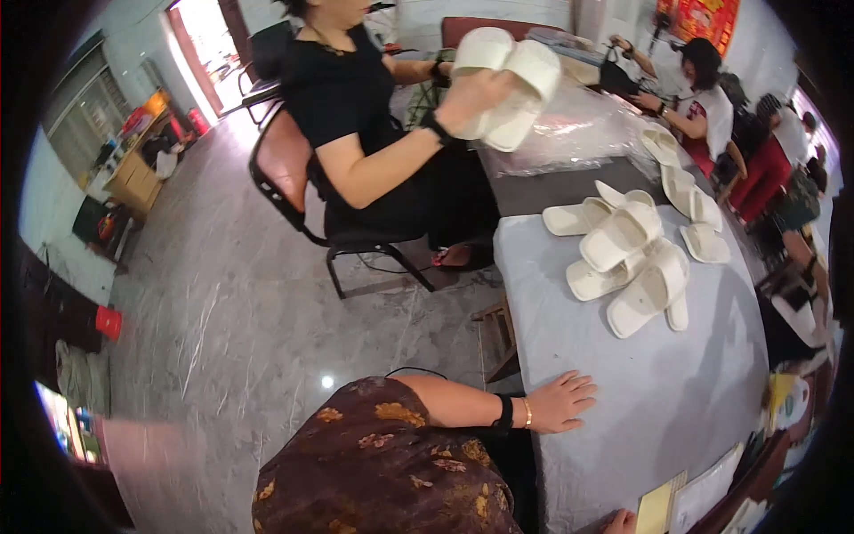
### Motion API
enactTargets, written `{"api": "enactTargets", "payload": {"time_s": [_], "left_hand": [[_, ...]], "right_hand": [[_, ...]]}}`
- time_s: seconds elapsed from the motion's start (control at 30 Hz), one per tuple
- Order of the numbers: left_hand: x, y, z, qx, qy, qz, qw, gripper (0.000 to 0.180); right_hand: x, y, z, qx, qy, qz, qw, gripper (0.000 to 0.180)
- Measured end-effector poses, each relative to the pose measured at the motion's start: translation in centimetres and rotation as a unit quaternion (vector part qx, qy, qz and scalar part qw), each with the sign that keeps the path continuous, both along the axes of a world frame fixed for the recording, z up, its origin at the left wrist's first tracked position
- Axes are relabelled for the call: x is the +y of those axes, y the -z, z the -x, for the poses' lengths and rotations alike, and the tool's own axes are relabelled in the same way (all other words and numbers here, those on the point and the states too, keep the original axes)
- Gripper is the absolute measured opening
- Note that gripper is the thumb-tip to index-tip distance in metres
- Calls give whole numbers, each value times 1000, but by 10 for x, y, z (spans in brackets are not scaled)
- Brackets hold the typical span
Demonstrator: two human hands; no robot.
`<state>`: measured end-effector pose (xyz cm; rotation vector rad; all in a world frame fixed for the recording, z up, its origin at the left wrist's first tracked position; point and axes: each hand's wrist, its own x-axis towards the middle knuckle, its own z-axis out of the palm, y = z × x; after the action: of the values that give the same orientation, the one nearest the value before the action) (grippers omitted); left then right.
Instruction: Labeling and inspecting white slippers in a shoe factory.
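Flat on the tabletop (645, 383), near its left edge, the left grip (560, 402) lay palm down, fingers spread apart, touching only the smooth pale-grey covering. At the lower border a sliver of the right grip (621, 523) showed near a yellow pad (658, 509); how far it was open could not be told. Beyond the left grip sat an overlapping pile of slippers (620, 233), cream, broad-banded and round-toed, some tilted on others. A further row of slippers (707, 246) followed the right edge. Past the pile came a dark mat (551, 191) and glossy, crinkled plastic (574, 138). There a seated co-worker (356, 165) in black held up a cream pair (536, 73). Around them spread a polished, veined grey floor (205, 303), with a red bucket (108, 323) by the wall.
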<state>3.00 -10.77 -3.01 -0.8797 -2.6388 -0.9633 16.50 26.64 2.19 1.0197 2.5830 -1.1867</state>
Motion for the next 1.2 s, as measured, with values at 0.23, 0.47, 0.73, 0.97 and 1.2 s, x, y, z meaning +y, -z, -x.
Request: {"api": "enactTargets", "payload": {"time_s": [0.23, 0.47, 0.73, 0.97, 1.2], "left_hand": [[-6, -2, 8, 54, -24, 2, 998, 45], [3, -11, 8, 67, -7, 59, 996, 42], [0, -6, 4, 87, 9, 71, 994, 45], [0, -5, 7, 116, 17, 61, 991, 44], [-4, 2, 10, 110, 21, 93, 989, 44]], "right_hand": [[-13, 38, 3, 132, 65, -90, 985, 18], [-21, 19, -11, 221, 57, -47, 972, 17], [41, -46, -75, 398, 269, 142, 866, 11], [138, -81, -133, 507, 502, 94, 695, 28], [207, -90, -139, 473, 552, 290, 623, 41]]}}
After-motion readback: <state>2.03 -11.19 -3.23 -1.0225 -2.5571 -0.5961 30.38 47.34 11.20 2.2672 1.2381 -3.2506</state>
